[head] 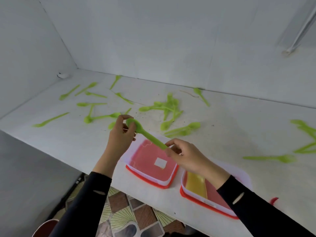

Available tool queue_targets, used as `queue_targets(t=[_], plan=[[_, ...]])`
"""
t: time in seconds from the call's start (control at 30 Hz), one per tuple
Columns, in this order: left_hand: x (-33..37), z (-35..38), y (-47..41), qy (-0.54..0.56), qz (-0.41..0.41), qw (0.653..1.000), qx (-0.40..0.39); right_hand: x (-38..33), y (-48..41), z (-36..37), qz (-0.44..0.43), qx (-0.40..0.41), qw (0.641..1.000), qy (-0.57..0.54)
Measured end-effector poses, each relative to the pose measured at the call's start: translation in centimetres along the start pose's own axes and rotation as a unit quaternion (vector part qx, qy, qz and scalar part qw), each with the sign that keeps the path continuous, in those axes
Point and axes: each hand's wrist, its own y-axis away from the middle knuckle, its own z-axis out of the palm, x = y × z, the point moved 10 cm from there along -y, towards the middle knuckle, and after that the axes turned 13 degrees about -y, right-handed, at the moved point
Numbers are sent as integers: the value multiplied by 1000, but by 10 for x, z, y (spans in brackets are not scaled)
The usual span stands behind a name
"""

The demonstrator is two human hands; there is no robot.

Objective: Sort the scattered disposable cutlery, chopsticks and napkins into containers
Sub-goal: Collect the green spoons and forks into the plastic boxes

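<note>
A green plastic spoon (145, 133) is held in the air between both hands. My left hand (119, 134) pinches its bowl end; my right hand (184, 155) pinches the tip of its handle. The spoon hangs above the back edge of a red-based clear container (168, 181) with a white label on its floor. A second red-based container (183, 187) to the right holds a yellow item (195, 184); my right forearm covers part of it. Several green spoons and forks (168, 108) lie scattered over the white table.
The white table (222, 130) meets a wall at the back and on the left. More green cutlery lies at the far right (306, 134) and far left (51, 119). A small red object (274, 200) sits near the front edge. Patterned floor shows below.
</note>
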Motion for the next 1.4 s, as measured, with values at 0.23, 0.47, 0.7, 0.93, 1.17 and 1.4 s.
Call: queue_targets(t=[0.23,0.47,0.7,0.93,1.17,1.4], plan=[[6,47,-11,-332,22,932,-141,-16,-26,54,-33,-19,973,226],[-20,84,-14,-399,-12,895,-201,0,-37,69,10,-52,941,335],[6,75,-46,-399,43,911,-92,6,-44,59,30,-41,950,307],[-9,141,-99,-435,79,874,-201,45,-89,-102,110,252,944,182],[-22,186,-118,-343,140,882,-290,112,-92,-143,288,311,888,180],[-40,131,-166,61,46,956,-283,79,-104,-150,96,492,836,-220]])
